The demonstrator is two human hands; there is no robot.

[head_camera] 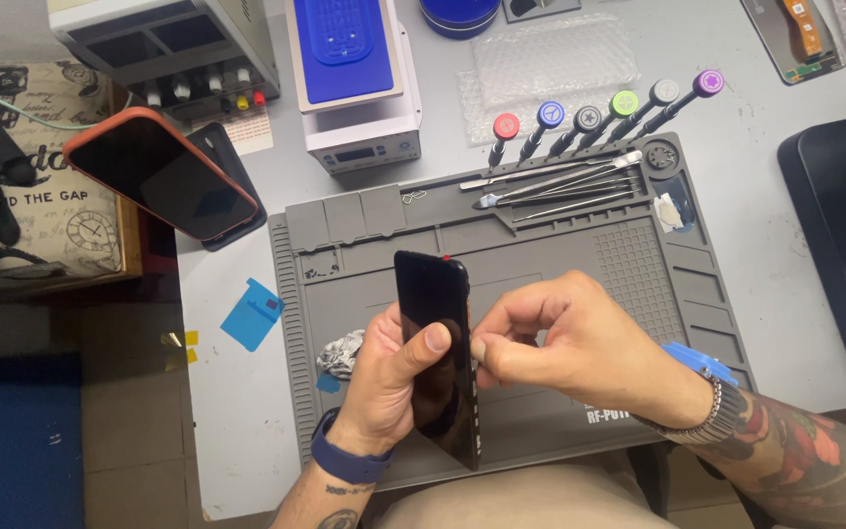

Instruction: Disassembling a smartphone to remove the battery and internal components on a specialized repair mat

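At the centre of the frame, low down, the left hand (391, 377) grips a black smartphone (435, 353) held on edge, nearly upright, its dark glass facing left. The thumb presses across the glass while the other fingers wrap behind the body. The right hand (565, 343) sits just to the right of the phone, its fingers (501, 328) curled together and pinched closed against the phone's right edge; whether something small is held between the fingertips cannot be told. A blue band circles the left wrist, and a metal bracelet the right.

Both hands hover over a grey repair mat (580, 255) that covers the middle of the pale counter (766, 225). Along the mat's upper rim lie several metal pry tools and tweezers (560, 186), and just above them stands a slanted row of screwdrivers (599, 118) with red, blue, grey, green and purple caps. A crumpled bit of foil (342, 355) rests on the mat beside the left hand.

At the upper left, a second phone in an orange case (159, 171) lies tilted on a dark stand. A blue-topped heating unit (350, 73) sits at the top centre, with a sheet of bubble wrap (550, 64) to its right. A blue film scrap (252, 313) lies on the counter left of the mat.
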